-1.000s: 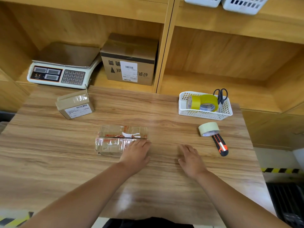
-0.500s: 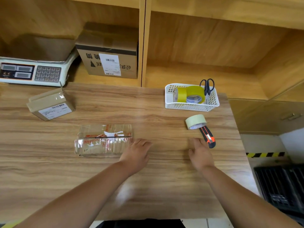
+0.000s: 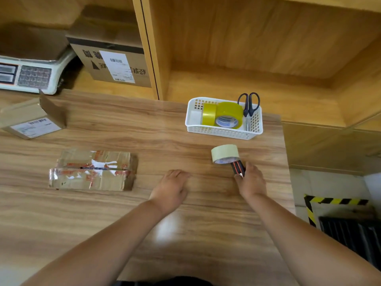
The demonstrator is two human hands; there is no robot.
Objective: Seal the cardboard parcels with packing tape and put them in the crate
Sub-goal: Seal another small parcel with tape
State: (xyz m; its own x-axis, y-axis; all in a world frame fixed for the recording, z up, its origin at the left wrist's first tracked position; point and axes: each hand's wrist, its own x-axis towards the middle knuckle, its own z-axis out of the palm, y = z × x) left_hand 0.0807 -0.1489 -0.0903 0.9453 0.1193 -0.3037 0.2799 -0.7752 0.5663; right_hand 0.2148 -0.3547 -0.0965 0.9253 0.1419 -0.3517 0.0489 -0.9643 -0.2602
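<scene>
Head view: your right hand (image 3: pixel 250 180) closes on the near end of the utility knife (image 3: pixel 238 169), thumb on one side and fingers on the other. Most of the handle is hidden under your palm and only its orange-and-black far part shows. The knife's long axis runs away from you and a little left, and its far tip touches the pale tape roll (image 3: pixel 225 153), which lies tilted on the table (image 3: pixel 144 234) with its open core turned toward you. Your left hand (image 3: pixel 172 188) rests on the wood between knife and parcel, fingers loosely bent, holding nothing. Left of it, apart from your fingers, lies the flat parcel (image 3: pixel 92 169). Its long axis runs left to right, broad face up, and the centre seam follows that same axis under shiny clear tape; glare blots out the print. Farther back at the left edge sits a small parcel (image 3: pixel 31 120), label up, one flap standing, its left end cut off. Behind the tape roll, a white basket (image 3: pixel 224 131) holds two yellow tape rolls (image 3: pixel 228 114) on edge and scissors (image 3: pixel 249 104) standing handles up at its right end. On the shelf, a weighing scale (image 3: pixel 31 75) is cut off at the left, beside a large labelled box (image 3: pixel 111 56). At lower right on the floor, by black-and-yellow striped tape (image 3: pixel 336 201), a dark slatted object (image 3: pixel 354 234) is cut off; you cannot tell what it is.
</scene>
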